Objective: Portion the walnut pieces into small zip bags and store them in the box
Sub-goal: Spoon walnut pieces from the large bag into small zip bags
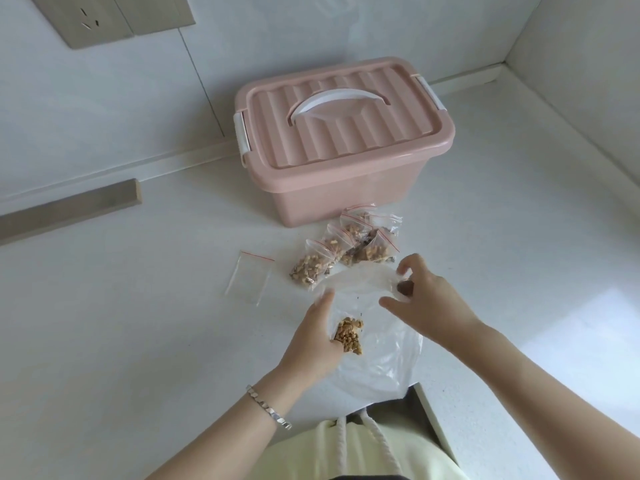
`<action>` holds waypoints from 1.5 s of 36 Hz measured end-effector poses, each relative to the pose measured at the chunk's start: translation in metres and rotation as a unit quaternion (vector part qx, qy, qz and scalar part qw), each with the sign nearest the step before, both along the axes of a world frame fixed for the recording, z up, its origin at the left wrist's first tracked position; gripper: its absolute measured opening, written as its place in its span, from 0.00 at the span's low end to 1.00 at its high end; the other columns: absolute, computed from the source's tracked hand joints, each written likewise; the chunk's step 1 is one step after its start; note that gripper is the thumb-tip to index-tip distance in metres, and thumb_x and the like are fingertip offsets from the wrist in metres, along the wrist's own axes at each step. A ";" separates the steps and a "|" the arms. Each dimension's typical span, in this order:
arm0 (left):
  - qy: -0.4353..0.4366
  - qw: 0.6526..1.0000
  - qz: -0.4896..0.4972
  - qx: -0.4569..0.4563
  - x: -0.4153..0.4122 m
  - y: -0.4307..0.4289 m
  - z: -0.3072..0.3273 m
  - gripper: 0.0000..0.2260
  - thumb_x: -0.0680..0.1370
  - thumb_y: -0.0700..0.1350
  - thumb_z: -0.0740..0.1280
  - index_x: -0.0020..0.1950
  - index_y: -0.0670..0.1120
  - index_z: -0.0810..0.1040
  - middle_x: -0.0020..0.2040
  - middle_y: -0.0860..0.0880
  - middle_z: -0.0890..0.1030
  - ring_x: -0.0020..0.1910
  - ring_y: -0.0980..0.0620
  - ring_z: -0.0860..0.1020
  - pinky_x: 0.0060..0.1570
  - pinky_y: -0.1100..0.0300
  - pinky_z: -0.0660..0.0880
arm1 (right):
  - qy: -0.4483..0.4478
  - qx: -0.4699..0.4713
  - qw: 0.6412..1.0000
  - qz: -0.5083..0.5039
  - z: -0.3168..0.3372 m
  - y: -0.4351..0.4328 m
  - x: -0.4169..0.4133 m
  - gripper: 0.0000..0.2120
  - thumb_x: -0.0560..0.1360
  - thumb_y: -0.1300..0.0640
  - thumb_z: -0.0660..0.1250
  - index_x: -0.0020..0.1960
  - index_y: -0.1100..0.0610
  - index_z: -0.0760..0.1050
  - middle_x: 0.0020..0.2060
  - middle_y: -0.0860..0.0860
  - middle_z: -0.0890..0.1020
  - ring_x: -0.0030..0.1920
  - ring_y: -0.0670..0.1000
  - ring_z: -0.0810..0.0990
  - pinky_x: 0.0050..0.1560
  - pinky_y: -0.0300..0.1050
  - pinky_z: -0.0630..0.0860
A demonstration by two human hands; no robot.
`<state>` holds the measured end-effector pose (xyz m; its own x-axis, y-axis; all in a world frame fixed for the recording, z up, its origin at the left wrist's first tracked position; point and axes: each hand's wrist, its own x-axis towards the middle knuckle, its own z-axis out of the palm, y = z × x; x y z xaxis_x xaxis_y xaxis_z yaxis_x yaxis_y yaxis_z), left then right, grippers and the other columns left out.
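Left hand [313,336] cups brown walnut bits [349,336]; right hand [420,292] pinches big clear plastic bag [377,355]; empty small zip bag [249,278] lies fwd-left, nearer left hand.

1. A dusty-pink rectangular plastic storage box [346,188] with a matching pink lid [346,123] ribbed in parallel ridges; a white curved handle [341,102] and white side latches [241,133].
2. Small clear plastic zip bags of golden-brown walnut pieces [346,247], each with a thin red seal line; one empty clear zip bag [248,277] with the same red line.
3. A large clear, slightly milky plastic bag [377,348] holding a tan-brown heap of walnut pieces [349,335].
4. A white countertop [138,323], plain; pale grey-white wall tiles [259,36]; a beige outlet plate [100,19].
5. A shiny silver bracelet [268,408]; a pale yellow-green garment [346,452] with white cords.
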<state>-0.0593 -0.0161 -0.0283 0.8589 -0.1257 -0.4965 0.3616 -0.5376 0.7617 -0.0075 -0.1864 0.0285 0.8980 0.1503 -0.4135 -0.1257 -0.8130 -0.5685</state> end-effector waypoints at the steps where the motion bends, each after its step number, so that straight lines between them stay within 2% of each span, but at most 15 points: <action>1: 0.008 1.000 0.002 -0.004 0.000 0.001 0.000 0.35 0.75 0.31 0.60 0.76 0.52 0.49 0.76 0.56 0.51 0.74 0.59 0.50 0.67 0.69 0.52 | -0.001 0.017 1.000 0.016 0.001 -0.001 0.000 0.21 0.72 0.53 0.70 0.57 0.51 0.61 0.34 0.42 0.71 0.36 0.46 0.73 0.38 0.38 0.70; 6: 0.018 0.999 0.028 -0.003 0.005 0.005 -0.006 0.32 0.75 0.31 0.60 0.75 0.48 0.54 0.74 0.54 0.57 0.74 0.54 0.53 0.67 0.65 0.52 | -0.046 0.024 0.984 0.173 0.012 -0.001 -0.007 0.24 0.72 0.61 0.68 0.63 0.41 0.66 0.46 0.44 0.76 0.34 0.40 0.75 0.35 0.30 0.71; 9: -0.019 0.999 0.027 0.018 0.009 0.004 -0.005 0.20 0.74 0.31 0.60 0.64 0.43 0.66 0.64 0.45 0.70 0.67 0.45 0.66 0.61 0.62 0.65 | -0.131 -0.006 0.965 0.226 0.015 0.001 -0.011 0.24 0.70 0.70 0.61 0.55 0.45 0.78 0.45 0.45 0.73 0.30 0.46 0.73 0.27 0.34 0.67; 12: -0.078 0.994 0.005 0.081 0.013 0.010 -0.006 0.23 0.75 0.30 0.59 0.68 0.46 0.66 0.72 0.50 0.62 0.71 0.52 0.62 0.56 0.73 0.61 | -0.074 -0.100 0.969 0.214 0.011 0.000 -0.004 0.20 0.74 0.67 0.58 0.55 0.46 0.78 0.47 0.43 0.70 0.34 0.40 0.71 0.29 0.32 0.65; 15: -0.094 0.988 -0.010 0.119 0.016 0.020 -0.013 0.19 0.73 0.28 0.59 0.58 0.46 0.76 0.71 0.48 0.64 0.68 0.52 0.67 0.52 0.71 0.64 | -0.010 -0.167 0.967 0.190 -0.007 -0.006 0.003 0.20 0.76 0.67 0.55 0.58 0.48 0.76 0.47 0.44 0.69 0.44 0.47 0.76 0.36 0.33 0.68; 20: -0.124 0.979 -0.007 0.161 0.013 0.027 -0.019 0.14 0.75 0.29 0.58 0.44 0.44 0.79 0.70 0.47 0.68 0.70 0.51 0.66 0.53 0.72 0.61 | 0.016 -0.178 0.969 0.171 -0.021 -0.007 -0.002 0.14 0.77 0.58 0.59 0.61 0.50 0.74 0.55 0.48 0.69 0.43 0.48 0.77 0.40 0.36 0.74; 24: -0.117 0.979 -0.013 0.167 0.010 0.024 -0.026 0.14 0.78 0.35 0.57 0.59 0.42 0.77 0.69 0.46 0.69 0.69 0.51 0.65 0.60 0.70 0.61 | -0.018 -0.171 0.968 0.184 -0.030 0.003 -0.008 0.11 0.75 0.47 0.64 0.53 0.50 0.77 0.62 0.48 0.66 0.47 0.48 0.78 0.45 0.38 0.77; 27: -0.110 0.975 -0.061 0.182 0.010 0.020 -0.029 0.19 0.79 0.43 0.60 0.71 0.45 0.66 0.71 0.48 0.66 0.69 0.51 0.63 0.64 0.65 0.61 | -0.026 -0.162 0.962 0.217 -0.037 0.015 -0.011 0.04 0.75 0.56 0.64 0.48 0.50 0.77 0.66 0.49 0.62 0.51 0.49 0.74 0.45 0.37 0.72; 30: -0.099 0.976 -0.090 0.173 0.012 0.017 -0.033 0.22 0.79 0.43 0.61 0.72 0.46 0.62 0.75 0.50 0.58 0.72 0.51 0.58 0.66 0.65 0.58 | 0.003 -0.166 0.948 0.271 -0.048 0.025 -0.012 0.13 0.73 0.67 0.62 0.50 0.51 0.77 0.67 0.51 0.61 0.52 0.51 0.73 0.44 0.40 0.71; 34: -0.125 0.982 -0.071 0.125 0.012 0.019 -0.043 0.15 0.76 0.31 0.59 0.57 0.45 0.76 0.74 0.53 0.58 0.73 0.53 0.57 0.64 0.69 0.58 | 0.029 -0.195 0.926 0.322 -0.061 0.035 -0.009 0.17 0.76 0.66 0.60 0.58 0.50 0.77 0.64 0.53 0.63 0.48 0.54 0.76 0.45 0.44 0.74; 37: -0.115 0.983 -0.075 0.122 0.012 0.021 -0.050 0.10 0.74 0.29 0.57 0.38 0.40 0.74 0.74 0.50 0.60 0.74 0.50 0.58 0.65 0.68 0.58 | 0.047 -0.236 0.919 0.312 -0.074 0.037 -0.006 0.16 0.77 0.62 0.58 0.63 0.51 0.73 0.61 0.53 0.65 0.43 0.52 0.77 0.42 0.43 0.75; 40: -0.111 0.977 -0.073 0.166 0.012 0.024 -0.050 0.11 0.75 0.31 0.57 0.49 0.39 0.78 0.72 0.48 0.64 0.71 0.50 0.61 0.62 0.70 0.59 | 0.047 -0.257 0.924 0.280 -0.083 0.035 -0.004 0.15 0.79 0.54 0.57 0.64 0.54 0.69 0.59 0.53 0.67 0.42 0.53 0.77 0.41 0.42 0.76; 44: -0.092 0.976 -0.055 0.192 0.011 0.023 -0.047 0.23 0.74 0.32 0.59 0.68 0.47 0.69 0.66 0.48 0.67 0.64 0.49 0.67 0.62 0.62 0.69 | 0.059 -0.250 0.934 0.249 -0.094 0.030 -0.002 0.28 0.75 0.42 0.61 0.70 0.52 0.58 0.56 0.52 0.72 0.45 0.52 0.79 0.41 0.42 0.77; 50: -0.008 0.974 -0.091 0.207 0.015 0.018 -0.043 0.35 0.70 0.27 0.59 0.71 0.54 0.58 0.60 0.46 0.62 0.38 0.49 0.71 0.33 0.63 0.68 | 0.096 -0.224 0.954 0.177 -0.103 0.027 -0.001 0.49 0.67 0.41 0.71 0.74 0.49 0.41 0.48 0.44 0.81 0.42 0.47 0.81 0.36 0.40 0.77; 54: 0.046 0.976 -0.097 0.192 0.023 0.022 -0.036 0.36 0.70 0.30 0.59 0.71 0.59 0.55 0.54 0.48 0.64 0.36 0.49 0.71 0.30 0.63 0.67 | 0.118 -0.200 0.959 0.164 -0.095 0.026 0.003 0.51 0.66 0.44 0.73 0.74 0.47 0.40 0.50 0.42 0.81 0.44 0.46 0.81 0.39 0.39 0.78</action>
<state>-0.0361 0.0059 -0.0639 0.7875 -0.0715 -0.6121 0.2817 -0.8417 0.4607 -0.0043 -0.1606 -0.0667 0.7040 0.1952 -0.6829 0.0869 -0.9780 -0.1899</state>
